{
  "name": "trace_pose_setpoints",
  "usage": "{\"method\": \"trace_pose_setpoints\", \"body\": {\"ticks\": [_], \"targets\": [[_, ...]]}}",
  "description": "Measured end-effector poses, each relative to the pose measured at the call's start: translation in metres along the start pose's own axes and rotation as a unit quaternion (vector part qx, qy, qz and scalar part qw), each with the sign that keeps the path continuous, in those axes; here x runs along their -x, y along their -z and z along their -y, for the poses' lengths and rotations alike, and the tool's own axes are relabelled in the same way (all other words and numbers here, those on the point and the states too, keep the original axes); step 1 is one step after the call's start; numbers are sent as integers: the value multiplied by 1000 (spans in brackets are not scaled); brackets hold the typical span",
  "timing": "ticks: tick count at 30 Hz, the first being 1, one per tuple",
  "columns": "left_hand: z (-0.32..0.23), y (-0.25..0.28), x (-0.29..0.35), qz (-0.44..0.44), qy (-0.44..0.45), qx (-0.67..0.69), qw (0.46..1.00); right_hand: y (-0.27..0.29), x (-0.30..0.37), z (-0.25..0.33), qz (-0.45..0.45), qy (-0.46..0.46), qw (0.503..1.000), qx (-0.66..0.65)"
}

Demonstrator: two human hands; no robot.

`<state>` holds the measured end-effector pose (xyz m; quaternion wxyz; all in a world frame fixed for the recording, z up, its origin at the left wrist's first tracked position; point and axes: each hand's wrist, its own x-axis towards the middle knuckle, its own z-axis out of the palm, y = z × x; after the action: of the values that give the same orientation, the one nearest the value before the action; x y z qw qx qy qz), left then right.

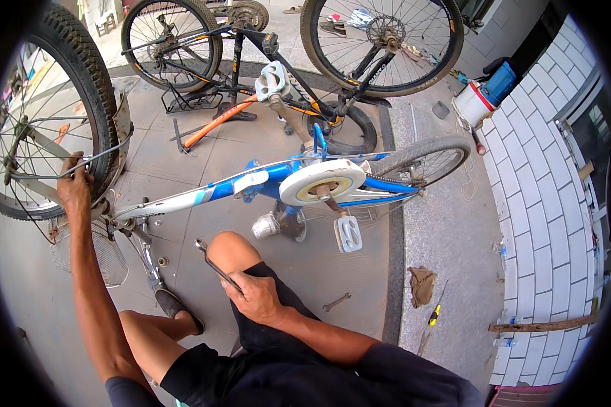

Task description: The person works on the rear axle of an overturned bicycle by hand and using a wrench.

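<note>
A blue and white bicycle [217, 192] lies upside down across the paving before me, its basket [88, 254] underneath at the left. My left hand [75, 186] is closed around the front fork, beside the spoked front wheel [100, 88]. Over my bent knee, my right hand [256, 297] grips a dark-handled wrench [215, 266]; its shiny head points up and left, apart from the bicycle. The white chain guard [322, 182] and a pale pedal [348, 234] are beyond this hand.
A black mountain bike [236, 61] stands upturned behind. On the ground at the right lie an open-end spanner [337, 302], a yellow screwdriver [434, 314] and a brown rag [422, 286]. A white bucket [472, 105] stands by the tiled wall [533, 197].
</note>
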<state>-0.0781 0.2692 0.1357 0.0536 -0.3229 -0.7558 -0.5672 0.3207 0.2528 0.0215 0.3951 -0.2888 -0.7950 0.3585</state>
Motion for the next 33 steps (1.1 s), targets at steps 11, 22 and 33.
{"method": "trace_pose_setpoints", "body": {"ticks": [11, 22, 33], "targets": [[12, -2, -6, -15, -4, 19, 1000, 2, -1, 3, -3, 14, 999, 29], [14, 7, -8, -4, 51, 41, 998, -5, -1, 4, 1, 13, 1000, 15], [-5, 2, -2, -20, 40, -28, 999, -4, -1, 3, 11, 4, 1000, 8]]}}
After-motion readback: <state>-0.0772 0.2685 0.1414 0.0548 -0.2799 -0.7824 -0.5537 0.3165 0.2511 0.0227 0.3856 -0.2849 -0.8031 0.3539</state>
